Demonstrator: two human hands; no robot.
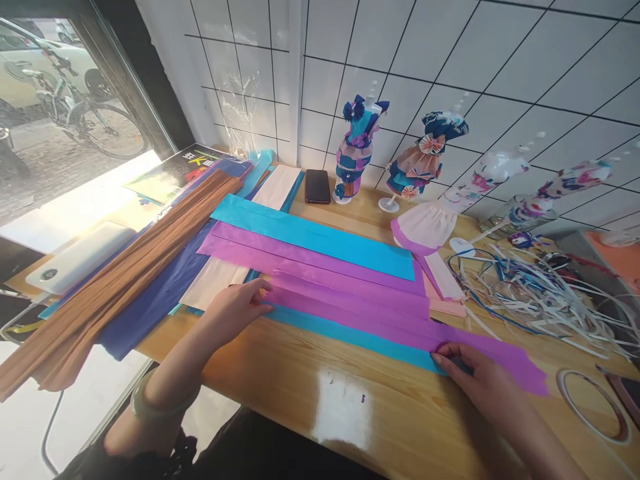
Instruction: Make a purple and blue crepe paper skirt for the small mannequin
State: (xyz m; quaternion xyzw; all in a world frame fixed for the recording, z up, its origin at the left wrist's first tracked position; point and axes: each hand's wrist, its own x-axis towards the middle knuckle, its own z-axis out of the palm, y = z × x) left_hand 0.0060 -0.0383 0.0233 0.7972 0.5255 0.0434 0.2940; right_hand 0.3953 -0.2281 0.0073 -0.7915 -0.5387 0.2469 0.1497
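Head view: left hand (240,308), thumb just short of fingers, at purple paper (350,299); right hand (467,370) near-closed at blue strip (350,337) end—firm hold on either unclear. Both sheets on table (280,373). Uneven pull could skew layers—thin paper may crease.

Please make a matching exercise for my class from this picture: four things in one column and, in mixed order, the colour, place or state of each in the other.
Things
1. Phone
2. Bangle
3. Pleated paper
4. Narrow strips

Descriptions
A. Brown, laid slantwise at the left side of the table
B. Worn on the same arm as the left hand
C. In a loose tangle, towards the right side
D. Dark-screened, lying flat near the tiled wall

Right pairs: 1-D, 2-B, 3-A, 4-C
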